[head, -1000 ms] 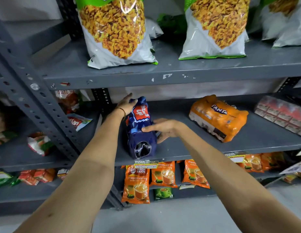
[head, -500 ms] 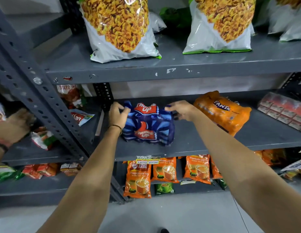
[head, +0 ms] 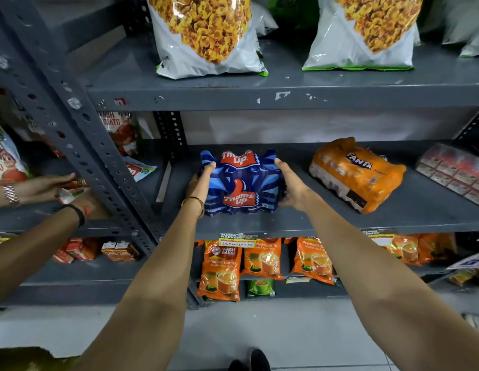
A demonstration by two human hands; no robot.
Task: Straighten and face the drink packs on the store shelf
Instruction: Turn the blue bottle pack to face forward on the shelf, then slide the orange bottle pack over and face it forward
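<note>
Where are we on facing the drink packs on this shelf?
Done: the blue Thums Up pack sits square, label facing out. In hand: left hand and right hand grip its two sides, so it isn't released yet. Left: the orange Fanta pack lies skewed on the shelf, untouched.

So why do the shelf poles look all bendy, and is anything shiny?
Head view: the wide lens bows the grey shelf upright near the edges; glare streaks the snack bag up top; the Thums Up pack in the middle stays sharp.
</note>
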